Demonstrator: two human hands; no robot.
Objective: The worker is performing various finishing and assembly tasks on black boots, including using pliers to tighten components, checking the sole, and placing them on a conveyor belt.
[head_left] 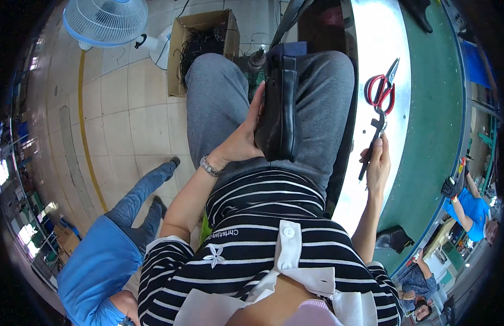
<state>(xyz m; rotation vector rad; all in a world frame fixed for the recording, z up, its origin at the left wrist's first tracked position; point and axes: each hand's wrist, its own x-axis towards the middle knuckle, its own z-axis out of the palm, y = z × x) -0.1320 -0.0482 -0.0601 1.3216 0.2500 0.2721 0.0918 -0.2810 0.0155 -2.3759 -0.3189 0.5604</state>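
My left hand (245,136) is wrapped round the side of a black leather boot (282,111), which stands lengthwise above my lap between my thighs. A seam runs down the boot's smooth surface. On the right, my right hand (377,163) grips the black handle of metal pincers (380,124) over the shiny metal strip of the bench. The pincers' jaws point away from me. Just beyond them lie scissors (381,93) with red handles, their blades pointing to the far side. My left fingertips are partly hidden behind the boot.
A green bench top (434,119) runs along the right, with another black boot (394,239) on it. A cardboard box (176,60) of black scraps and a fan (106,22) stand ahead left. A person in blue (100,261) is close on my left; others work across the bench.
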